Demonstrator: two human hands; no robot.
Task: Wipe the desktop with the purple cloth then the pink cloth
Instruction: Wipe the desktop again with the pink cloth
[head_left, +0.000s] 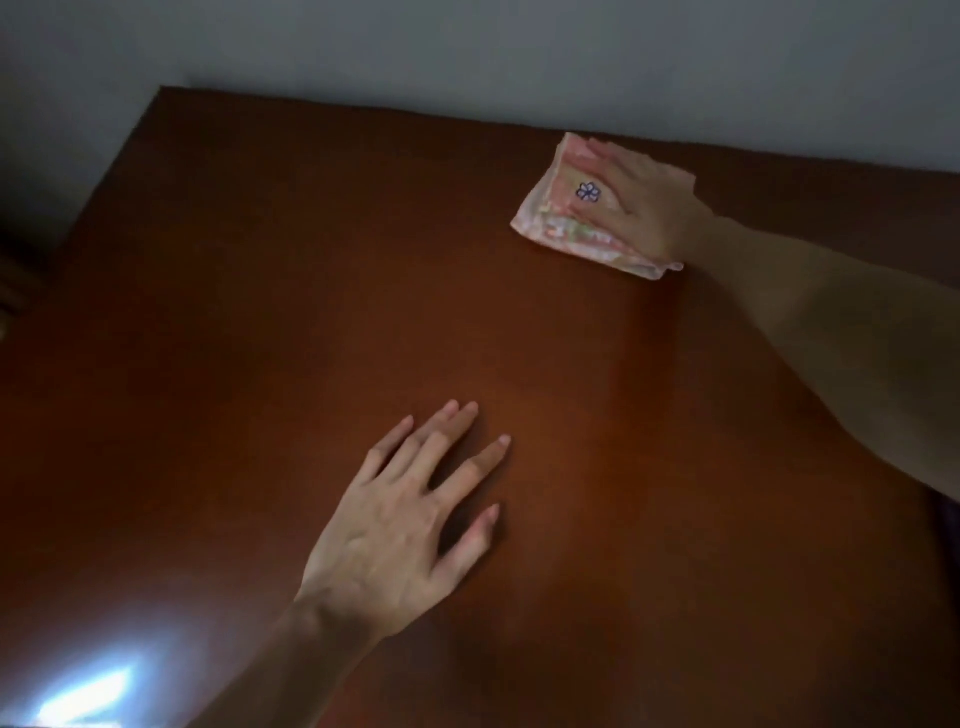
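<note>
The pink cloth (556, 215), folded and marked with a small purple flower, lies flat near the far right edge of the brown desktop (291, 291). My right hand (641, 200) presses down on top of it with the fingers spread over the fabric. My left hand (410, 519) rests flat on the desktop near the middle front, fingers apart, holding nothing. No purple cloth is in view.
A pale wall (467, 47) runs along the far edge of the desktop. The left edge of the desk drops off into a dark area (26, 270). A bright glare (88, 696) reflects off the front left of the surface.
</note>
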